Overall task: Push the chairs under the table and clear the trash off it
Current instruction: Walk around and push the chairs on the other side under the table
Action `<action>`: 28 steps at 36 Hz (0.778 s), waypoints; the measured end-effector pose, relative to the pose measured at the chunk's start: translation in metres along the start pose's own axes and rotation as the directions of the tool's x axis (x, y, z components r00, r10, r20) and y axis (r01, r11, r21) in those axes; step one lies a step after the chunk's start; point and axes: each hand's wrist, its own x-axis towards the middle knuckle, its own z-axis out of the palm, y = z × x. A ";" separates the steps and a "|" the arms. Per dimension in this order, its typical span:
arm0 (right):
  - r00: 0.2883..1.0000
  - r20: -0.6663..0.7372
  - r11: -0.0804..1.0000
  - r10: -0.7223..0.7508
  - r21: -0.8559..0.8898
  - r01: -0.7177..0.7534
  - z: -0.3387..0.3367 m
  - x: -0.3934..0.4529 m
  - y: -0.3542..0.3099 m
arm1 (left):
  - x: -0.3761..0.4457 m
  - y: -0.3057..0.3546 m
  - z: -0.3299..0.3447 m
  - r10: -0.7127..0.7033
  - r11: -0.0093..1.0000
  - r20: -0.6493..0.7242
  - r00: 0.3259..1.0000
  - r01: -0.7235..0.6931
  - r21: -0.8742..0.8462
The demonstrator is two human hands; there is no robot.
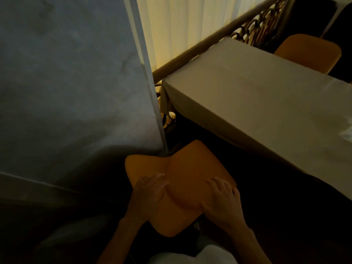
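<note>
An orange chair [190, 168] stands close below me, between a wall and a table with a pale cloth [247, 96]. My left hand [148, 193] grips the left side of its backrest, and my right hand [221, 201] grips the right side. The chair's front points toward the dark gap under the table's near edge. A second orange chair [312, 52] stands at the table's far side, its back showing above the cloth. A crumpled white piece of trash [347, 130] lies on the table at the frame's right edge, partly cut off.
A grey wall [72, 82] rises on the left, its corner nearly touching the near chair. A wooden railing with woven panels [209, 39] runs behind the table, before a lit curtain [190, 21]. The floor under the table is dark.
</note>
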 end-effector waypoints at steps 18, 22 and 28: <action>0.956 -0.040 0.953 0.289 0.102 -0.284 0.032 0.038 -0.071 | 0.053 -0.094 -0.018 0.307 0.952 0.110 0.945 -0.306 -0.032; 0.907 -0.028 0.894 0.419 0.190 -0.407 0.050 0.040 -0.102 | 0.074 -0.111 -0.005 0.354 0.935 0.247 0.902 -0.349 -0.063; 0.846 -0.084 0.829 0.526 0.272 -0.489 0.064 0.029 -0.139 | 0.101 -0.116 0.000 0.507 0.853 0.363 0.782 -0.515 -0.081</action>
